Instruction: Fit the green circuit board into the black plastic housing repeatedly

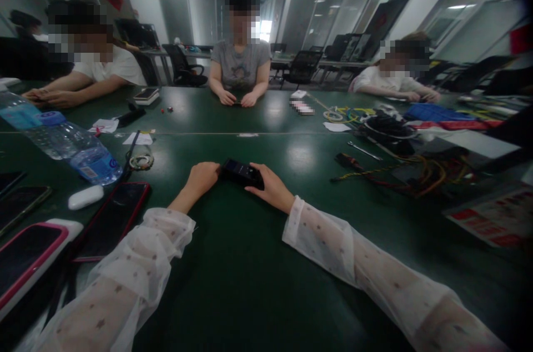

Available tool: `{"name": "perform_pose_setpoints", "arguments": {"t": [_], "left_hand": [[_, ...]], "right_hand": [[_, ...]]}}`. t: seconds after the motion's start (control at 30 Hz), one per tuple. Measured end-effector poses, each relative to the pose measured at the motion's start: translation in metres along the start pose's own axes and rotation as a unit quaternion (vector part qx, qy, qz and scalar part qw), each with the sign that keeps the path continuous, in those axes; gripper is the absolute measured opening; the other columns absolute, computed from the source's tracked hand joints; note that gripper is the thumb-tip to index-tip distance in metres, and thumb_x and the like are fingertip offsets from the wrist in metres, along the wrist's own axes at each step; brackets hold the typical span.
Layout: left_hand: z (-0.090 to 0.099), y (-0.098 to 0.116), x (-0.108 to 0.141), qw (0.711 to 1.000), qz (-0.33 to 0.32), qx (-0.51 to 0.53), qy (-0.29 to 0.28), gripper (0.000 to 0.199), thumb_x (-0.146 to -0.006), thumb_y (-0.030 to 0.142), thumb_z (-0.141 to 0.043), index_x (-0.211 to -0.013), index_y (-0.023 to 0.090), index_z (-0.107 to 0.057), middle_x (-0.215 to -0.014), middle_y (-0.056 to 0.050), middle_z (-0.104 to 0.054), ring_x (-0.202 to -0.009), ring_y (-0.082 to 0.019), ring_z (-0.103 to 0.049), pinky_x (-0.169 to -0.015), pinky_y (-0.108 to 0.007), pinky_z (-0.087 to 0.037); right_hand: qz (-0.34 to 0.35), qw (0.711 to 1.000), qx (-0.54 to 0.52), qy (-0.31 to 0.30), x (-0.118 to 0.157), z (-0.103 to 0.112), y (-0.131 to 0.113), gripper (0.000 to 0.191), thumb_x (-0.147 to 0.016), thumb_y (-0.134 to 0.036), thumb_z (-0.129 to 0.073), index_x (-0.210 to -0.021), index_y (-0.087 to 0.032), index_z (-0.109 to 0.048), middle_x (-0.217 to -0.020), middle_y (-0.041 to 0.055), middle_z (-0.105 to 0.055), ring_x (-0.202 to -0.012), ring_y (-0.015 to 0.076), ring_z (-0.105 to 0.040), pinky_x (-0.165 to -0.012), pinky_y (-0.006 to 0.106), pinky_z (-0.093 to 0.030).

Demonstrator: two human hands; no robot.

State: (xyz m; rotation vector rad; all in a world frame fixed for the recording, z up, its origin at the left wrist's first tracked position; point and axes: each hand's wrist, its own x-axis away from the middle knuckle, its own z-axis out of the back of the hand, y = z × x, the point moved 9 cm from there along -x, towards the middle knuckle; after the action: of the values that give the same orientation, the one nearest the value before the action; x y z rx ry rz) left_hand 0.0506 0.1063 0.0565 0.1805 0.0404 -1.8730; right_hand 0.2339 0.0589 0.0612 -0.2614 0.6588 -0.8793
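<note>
A small black handheld device (244, 172) with a little dark screen and a button area lies between my hands, just above the green table (233, 268). My right hand (272, 188) grips its right end, with the thumb along the near side and the fingers over the far side. At the opposite end, my left hand (202, 181) is closed, its fingertips against the device's dark left edge. Those fingertips are partly hidden, and any smaller part between them cannot be made out. Sheer white sleeves with dark stars cover both forearms.
To the left are water bottles (89, 155), a white earbud case (85, 197) and several phones, one red-edged (114, 221). Cables (416, 177) and a wrench (365, 151) lie on the right. Several people sit around the table, one directly opposite (240, 66).
</note>
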Motion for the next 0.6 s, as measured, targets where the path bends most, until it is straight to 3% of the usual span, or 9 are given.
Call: {"name": "perform_pose_setpoints", "arguments": {"t": [0.17,0.6], "left_hand": [[0.0,0.0,0.0,1.0,-0.005,0.002,0.007,0.034,-0.095,0.02,-0.037,-0.094,0.017,-0.071,-0.095,-0.01,-0.073,-0.085,-0.023,-0.069,-0.07,-0.032,-0.052],[-0.001,0.0,0.0,1.0,-0.009,0.0,0.005,0.032,-0.095,0.02,-0.039,-0.095,0.016,-0.071,-0.097,-0.011,-0.073,-0.086,-0.022,-0.068,-0.072,-0.031,-0.052]], "right_hand": [[-0.021,1.0,-0.017,0.007,0.001,0.003,0.0,0.07,-0.083,-0.051,-0.07,-0.138,-0.019,-0.041,-0.128,0.0163,-0.057,-0.118,0.0313,-0.059,-0.101,0.053,-0.05],[-0.066,0.992,-0.107,0.021,-0.003,0.003,0.019,0.053,-0.079,-0.032,-0.077,-0.125,-0.023,-0.052,-0.12,0.009,-0.063,-0.111,0.0254,-0.063,-0.098,0.047,-0.052]]}}
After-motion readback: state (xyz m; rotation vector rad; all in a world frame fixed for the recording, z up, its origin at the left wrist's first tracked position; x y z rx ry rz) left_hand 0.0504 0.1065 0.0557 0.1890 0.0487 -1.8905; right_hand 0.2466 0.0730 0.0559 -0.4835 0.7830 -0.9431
